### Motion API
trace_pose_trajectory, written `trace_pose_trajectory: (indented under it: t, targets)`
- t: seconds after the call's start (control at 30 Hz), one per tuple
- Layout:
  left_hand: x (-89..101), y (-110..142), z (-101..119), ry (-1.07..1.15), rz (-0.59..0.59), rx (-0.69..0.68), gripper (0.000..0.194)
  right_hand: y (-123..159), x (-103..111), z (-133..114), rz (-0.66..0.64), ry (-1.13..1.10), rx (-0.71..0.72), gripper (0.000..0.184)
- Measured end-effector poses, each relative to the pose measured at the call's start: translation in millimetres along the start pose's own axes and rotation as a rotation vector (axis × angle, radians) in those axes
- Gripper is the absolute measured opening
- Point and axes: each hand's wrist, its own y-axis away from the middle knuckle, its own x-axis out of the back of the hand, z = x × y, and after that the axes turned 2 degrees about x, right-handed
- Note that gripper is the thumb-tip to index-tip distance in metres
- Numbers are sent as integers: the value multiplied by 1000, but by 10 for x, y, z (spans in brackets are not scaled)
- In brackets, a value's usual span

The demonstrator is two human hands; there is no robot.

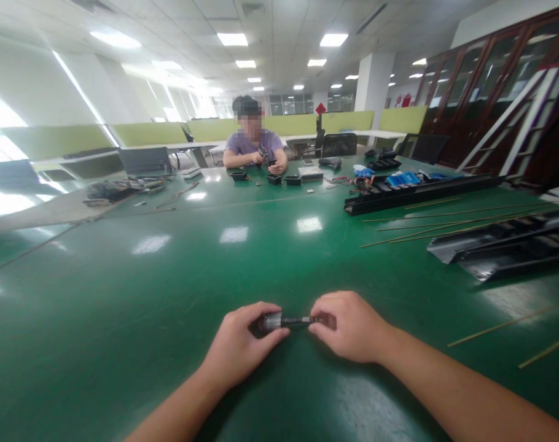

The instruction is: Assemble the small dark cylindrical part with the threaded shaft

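Low over the green table (206, 270), both of my hands meet at a slim silver-and-black cylindrical part (273, 321). My left hand (240, 337) has its thumb and fingers closed around the wider silver end. From there a thin dark shaft runs to the right. My right hand (348, 325) pinches the far end of that shaft, and its fingers partly hide the tip. The part lies roughly level between the two hands. Its exact kind is too small and blurred to make out.
Long black metal channels (514, 245) and thin yellowish rods (418, 233) lie at the right. Across the table a person (254, 141) handles a dark item behind small black boxes (274, 179). Bundled cables (107, 190) lie far left. A ladder (528, 123) leans by the cabinets.
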Motion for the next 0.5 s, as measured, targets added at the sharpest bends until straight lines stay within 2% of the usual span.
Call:
trace_pose_trajectory:
  t: [0.3, 0.5]
  targets:
    - [2, 1, -18, -6, 21, -10, 29, 1, 3, -9, -6, -1, -11, 8]
    - [33, -46, -36, 25, 51, 54, 30, 12, 6, -44, -26, -8, 14, 9]
